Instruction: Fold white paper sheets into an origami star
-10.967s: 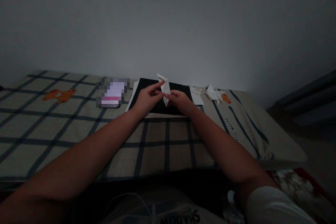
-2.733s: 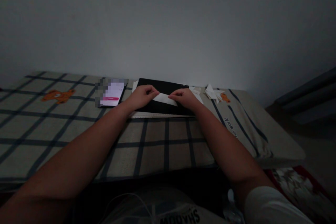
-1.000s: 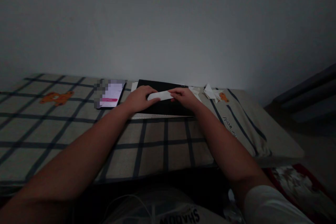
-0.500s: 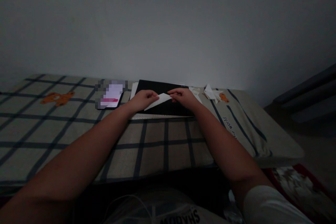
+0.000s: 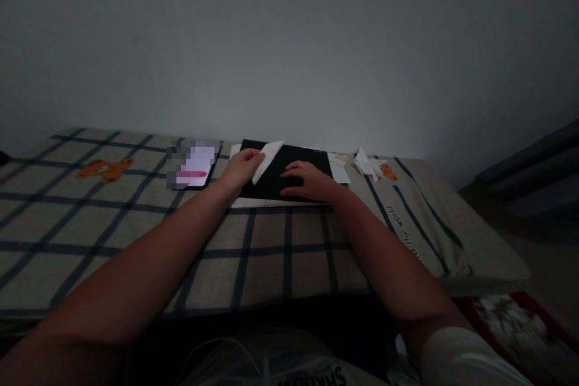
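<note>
A folded piece of white paper (image 5: pixel 270 158) is pinched between the thumb and fingers of my left hand (image 5: pixel 243 169), tilted up over a flat black board or folder (image 5: pixel 289 154). My right hand (image 5: pixel 310 182) is over the right part of that black board, fingers apart and holding nothing. Whether its fingertips touch the board I cannot tell. White sheets (image 5: pixel 257 202) stick out from under the black board at its edges.
A phone with a lit screen (image 5: pixel 196 164) lies left of the board. Folded white paper pieces (image 5: pixel 364 163) lie to the right. All rest on a checked cloth (image 5: pixel 266 247) against a grey wall (image 5: pixel 289 42). A red container (image 5: pixel 520 319) with whitish contents stands low at the right.
My right hand has let go of the paper and moved down and slightly right, its fingers spreading. My left hand has turned the paper to a steeper tilt.
</note>
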The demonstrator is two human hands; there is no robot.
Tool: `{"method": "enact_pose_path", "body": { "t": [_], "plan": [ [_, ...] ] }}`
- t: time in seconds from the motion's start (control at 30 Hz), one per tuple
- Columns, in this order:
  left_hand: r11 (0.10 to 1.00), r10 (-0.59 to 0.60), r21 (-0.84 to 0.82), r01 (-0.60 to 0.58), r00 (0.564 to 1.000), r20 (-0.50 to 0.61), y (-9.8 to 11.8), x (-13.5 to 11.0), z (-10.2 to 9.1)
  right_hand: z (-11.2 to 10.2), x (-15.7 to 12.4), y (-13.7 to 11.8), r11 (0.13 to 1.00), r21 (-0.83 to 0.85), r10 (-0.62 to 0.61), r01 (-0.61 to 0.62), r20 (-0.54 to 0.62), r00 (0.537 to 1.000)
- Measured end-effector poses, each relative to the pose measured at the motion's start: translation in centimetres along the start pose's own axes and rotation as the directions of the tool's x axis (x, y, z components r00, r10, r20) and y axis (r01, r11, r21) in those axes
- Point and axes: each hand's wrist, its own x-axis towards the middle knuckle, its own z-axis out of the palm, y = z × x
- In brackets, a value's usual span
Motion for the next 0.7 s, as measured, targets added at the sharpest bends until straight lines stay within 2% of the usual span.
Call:
{"method": "enact_pose_path", "body": {
  "t": [0.1,0.23,0.43,0.7],
  "plan": [
    [0.999,0.010,-0.035,-0.010,1.000,-0.016,0.3,0.0,0.0,0.5,-0.3,-0.9,0.989,-0.146,0.041,-0.019,0.144,0.989],
    [0.998,0.018,-0.062,-0.018,1.000,-0.006,0.6,0.0,-0.2,0.6,-0.4,-1.0,0.989,-0.145,0.019,0.013,0.211,0.977],
    [0.994,0.051,-0.097,-0.054,0.998,-0.035,1.0,0.0,-0.3,0.7,-0.2,-0.8,0.991,-0.107,-0.055,0.079,0.211,0.976],
    [0.993,0.048,-0.104,-0.049,0.999,-0.005,1.8,-0.7,0.1,1.5,0.1,-1.7,0.986,-0.132,-0.088,0.101,0.106,0.991]
  ]
}}
